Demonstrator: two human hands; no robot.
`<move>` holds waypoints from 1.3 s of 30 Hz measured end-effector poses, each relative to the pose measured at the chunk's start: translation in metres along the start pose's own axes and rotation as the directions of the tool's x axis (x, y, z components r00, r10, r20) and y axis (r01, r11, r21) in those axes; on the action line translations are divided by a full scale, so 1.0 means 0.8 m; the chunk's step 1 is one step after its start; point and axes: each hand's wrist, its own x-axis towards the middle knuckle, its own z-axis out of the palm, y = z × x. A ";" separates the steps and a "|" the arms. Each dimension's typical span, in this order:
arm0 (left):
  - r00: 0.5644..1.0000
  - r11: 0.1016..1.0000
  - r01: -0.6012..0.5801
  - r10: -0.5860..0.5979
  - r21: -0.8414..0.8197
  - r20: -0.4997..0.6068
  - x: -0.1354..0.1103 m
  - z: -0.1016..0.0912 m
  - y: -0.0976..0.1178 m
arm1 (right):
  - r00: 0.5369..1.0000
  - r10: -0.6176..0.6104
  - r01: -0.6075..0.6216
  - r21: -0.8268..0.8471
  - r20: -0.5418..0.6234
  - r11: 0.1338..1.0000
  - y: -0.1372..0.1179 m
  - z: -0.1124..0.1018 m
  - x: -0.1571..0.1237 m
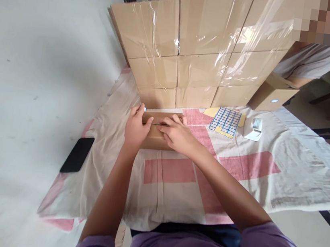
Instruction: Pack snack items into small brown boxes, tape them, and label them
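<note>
A small brown cardboard box (159, 142) lies on the cloth-covered table in front of me, with a dark slit along its top where the flaps meet. My left hand (137, 126) grips its left end, thumb on the top and fingers over the far side. Bent fingers of my right hand (177, 133) press on the top flaps near the slit and reach over the right part of the box. A tiny blue-and-white bit shows beside my left fingertips; what it is I cannot tell.
Behind the box rises a wall of stacked, taped cartons (202, 69). A sheet of blue-edged labels (226, 121) and an open white packet (253, 129) lie at right. A black phone (77, 155) rests by the left wall. Another person (313, 62) is beside a labelled carton (274, 93).
</note>
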 end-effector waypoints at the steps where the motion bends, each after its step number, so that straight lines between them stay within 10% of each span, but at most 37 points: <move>1: 1.000 1.000 -0.002 0.002 -0.001 0.000 -0.001 0.000 0.001 | 1.000 -0.011 0.011 0.025 -0.003 1.000 0.000 0.000 -0.001; 20: 0.999 0.999 -0.039 0.038 -0.025 -0.034 0.002 0.001 0.004 | 0.991 -0.113 0.127 0.217 -0.073 0.968 0.025 0.016 0.007; 28: 0.994 0.975 -0.098 0.086 -0.201 -0.069 0.008 -0.021 0.014 | 0.902 0.260 0.022 0.638 -0.345 0.770 0.042 -0.008 -0.010; 39: 0.959 0.937 -0.224 0.261 -0.268 0.110 -0.057 -0.018 0.103 | 0.919 0.308 -0.032 0.731 -0.247 0.682 0.010 -0.041 -0.053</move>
